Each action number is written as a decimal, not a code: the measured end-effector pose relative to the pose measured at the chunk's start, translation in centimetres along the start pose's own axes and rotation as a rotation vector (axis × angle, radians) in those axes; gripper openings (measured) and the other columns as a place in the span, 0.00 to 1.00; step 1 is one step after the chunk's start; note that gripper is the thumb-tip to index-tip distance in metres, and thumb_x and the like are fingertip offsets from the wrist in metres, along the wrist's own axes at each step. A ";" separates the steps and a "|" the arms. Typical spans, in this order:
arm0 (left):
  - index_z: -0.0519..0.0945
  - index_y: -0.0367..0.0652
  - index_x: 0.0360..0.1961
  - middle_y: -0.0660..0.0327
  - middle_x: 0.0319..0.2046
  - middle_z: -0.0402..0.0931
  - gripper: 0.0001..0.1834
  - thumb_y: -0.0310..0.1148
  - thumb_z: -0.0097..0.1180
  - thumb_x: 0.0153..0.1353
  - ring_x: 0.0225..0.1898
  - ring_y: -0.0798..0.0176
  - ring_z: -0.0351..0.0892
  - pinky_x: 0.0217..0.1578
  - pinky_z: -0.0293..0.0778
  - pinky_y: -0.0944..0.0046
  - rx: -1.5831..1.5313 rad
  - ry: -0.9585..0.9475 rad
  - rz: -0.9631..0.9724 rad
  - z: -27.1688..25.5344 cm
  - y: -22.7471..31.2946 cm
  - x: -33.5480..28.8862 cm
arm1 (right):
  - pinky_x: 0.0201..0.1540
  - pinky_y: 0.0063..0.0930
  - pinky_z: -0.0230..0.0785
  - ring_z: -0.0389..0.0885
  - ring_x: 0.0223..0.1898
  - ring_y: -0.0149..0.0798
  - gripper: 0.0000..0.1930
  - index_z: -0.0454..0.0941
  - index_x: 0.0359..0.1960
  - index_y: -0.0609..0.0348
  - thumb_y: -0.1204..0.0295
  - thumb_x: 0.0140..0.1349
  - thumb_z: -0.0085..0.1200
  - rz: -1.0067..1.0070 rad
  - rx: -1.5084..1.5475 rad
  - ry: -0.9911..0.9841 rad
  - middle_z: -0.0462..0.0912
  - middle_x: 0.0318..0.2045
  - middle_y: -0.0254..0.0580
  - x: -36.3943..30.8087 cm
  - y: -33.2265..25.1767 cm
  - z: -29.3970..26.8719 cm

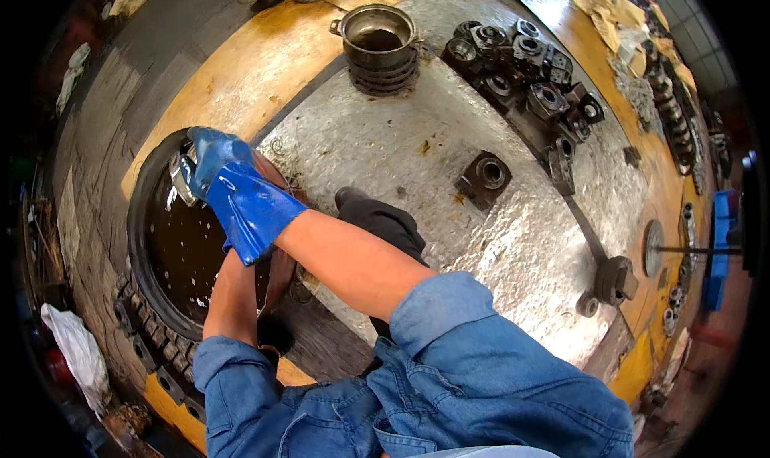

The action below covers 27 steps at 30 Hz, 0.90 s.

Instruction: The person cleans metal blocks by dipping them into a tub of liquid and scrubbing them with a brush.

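Note:
My right hand [215,157], in a blue rubber glove, curls around a shiny metal part [181,177] at the far left rim of a round black tub [138,237]. Dark liquid [184,257] with light specks fills the tub. Much of the metal part is covered by the glove, so its full shape does not show. My left forearm [230,301] reaches up over the tub's near right side. The left hand itself is hidden behind the right glove and its cuff, and I cannot see its fingers.
Oily metal block parts [529,65] with round bores are piled at the back right; a single block [484,179] sits apart on the metal-plated floor [385,137]. A two-handled pot [377,37] stands at the back. Chain-like links [148,330] run beside the tub. My dark-trousered leg [385,225] extends forward.

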<state>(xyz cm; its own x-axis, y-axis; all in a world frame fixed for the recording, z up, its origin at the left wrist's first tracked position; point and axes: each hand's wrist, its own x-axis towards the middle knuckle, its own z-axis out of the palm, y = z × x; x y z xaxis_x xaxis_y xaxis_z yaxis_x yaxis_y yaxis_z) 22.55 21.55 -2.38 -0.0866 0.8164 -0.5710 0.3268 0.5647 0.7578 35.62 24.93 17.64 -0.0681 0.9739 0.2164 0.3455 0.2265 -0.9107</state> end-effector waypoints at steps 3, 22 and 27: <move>0.80 0.45 0.62 0.49 0.57 0.83 0.25 0.45 0.61 0.69 0.56 0.49 0.83 0.57 0.78 0.52 0.004 -0.010 0.008 -0.2 -1.1 0.1 | 0.56 0.48 0.79 0.86 0.50 0.60 0.15 0.86 0.42 0.58 0.60 0.62 0.62 0.028 0.015 -0.047 0.88 0.44 0.60 -0.9 -1.5 -1.8; 0.78 0.42 0.65 0.48 0.56 0.85 0.34 0.42 0.74 0.59 0.56 0.47 0.86 0.55 0.80 0.51 0.964 -0.043 0.224 -10.6 -6.5 -4.6 | 0.57 0.47 0.81 0.89 0.48 0.55 0.26 0.86 0.54 0.59 0.51 0.63 0.65 -0.107 -0.121 0.051 0.90 0.44 0.56 2.2 3.2 3.1; 0.81 0.47 0.63 0.62 0.53 0.86 0.21 0.46 0.52 0.76 0.49 0.61 0.84 0.54 0.77 0.60 0.516 -0.117 0.104 -12.2 -14.4 -3.0 | 0.56 0.46 0.81 0.90 0.46 0.54 0.27 0.85 0.55 0.60 0.52 0.64 0.65 -0.091 -0.071 -0.057 0.90 0.44 0.57 2.2 1.1 4.2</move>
<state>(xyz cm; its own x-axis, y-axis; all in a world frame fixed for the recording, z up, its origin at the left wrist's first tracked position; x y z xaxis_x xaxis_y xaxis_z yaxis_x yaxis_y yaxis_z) 6.60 12.49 -7.68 0.0664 0.8291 -0.5551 0.7509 0.3248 0.5750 31.92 27.35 15.59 -0.1549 0.9489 0.2750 0.4006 0.3148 -0.8605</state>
